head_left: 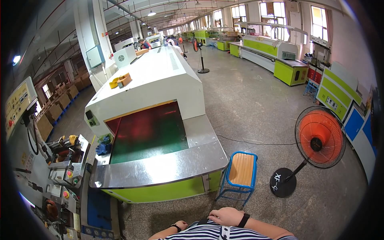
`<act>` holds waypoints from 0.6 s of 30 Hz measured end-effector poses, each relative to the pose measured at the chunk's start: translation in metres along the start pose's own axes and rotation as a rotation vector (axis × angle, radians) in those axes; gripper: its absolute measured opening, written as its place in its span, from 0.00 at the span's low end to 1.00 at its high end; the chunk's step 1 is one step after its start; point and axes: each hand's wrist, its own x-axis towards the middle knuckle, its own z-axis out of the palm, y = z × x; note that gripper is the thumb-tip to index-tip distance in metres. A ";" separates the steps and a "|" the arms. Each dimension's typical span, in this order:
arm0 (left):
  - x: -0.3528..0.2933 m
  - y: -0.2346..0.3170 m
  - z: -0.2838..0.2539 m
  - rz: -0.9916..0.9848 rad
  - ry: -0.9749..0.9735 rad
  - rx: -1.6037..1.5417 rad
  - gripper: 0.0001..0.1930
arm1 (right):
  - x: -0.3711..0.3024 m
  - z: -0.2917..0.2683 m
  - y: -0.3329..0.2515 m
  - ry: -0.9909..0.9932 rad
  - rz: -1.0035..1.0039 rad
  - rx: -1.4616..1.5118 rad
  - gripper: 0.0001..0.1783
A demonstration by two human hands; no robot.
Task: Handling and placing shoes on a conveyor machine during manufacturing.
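Observation:
My right hand (pixel 227 217) is at the front of my striped shirt (pixel 208 231), palm turned toward me and fingers curled in. Beside its fingertips is a small dark patch (pixel 203 221) that I cannot make out. Lower and to the left, my left hand (pixel 181 225) is also at my waist, its fingers bent and partly hidden. Whether either hand holds anything is not visible. Ahead of me is the end of a white conveyor machine (pixel 164 86), with a green belt (pixel 150 142) under its opening and a metal ledge (pixel 160 166) in front.
A blue-framed stool (pixel 242 170) with a slatted seat stands right of the machine. Further right is an orange floor fan (pixel 318 136); its cable (pixel 260 143) crosses the floor. Blue gloves (pixel 103 149) lie beside the belt. A control-panel machine (pixel 62 184) stands at left. Yellow tape (pixel 116 83) lies on top.

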 end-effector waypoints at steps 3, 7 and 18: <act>0.000 0.000 0.000 0.001 -0.006 0.005 0.21 | 0.000 0.002 0.002 0.015 -0.008 0.003 0.21; -0.004 0.004 0.000 -0.024 0.002 -0.026 0.21 | 0.001 0.004 0.004 0.046 -0.029 -0.008 0.21; -0.012 0.013 -0.006 -0.062 -0.027 0.014 0.23 | 0.001 0.004 0.004 0.066 -0.054 0.000 0.21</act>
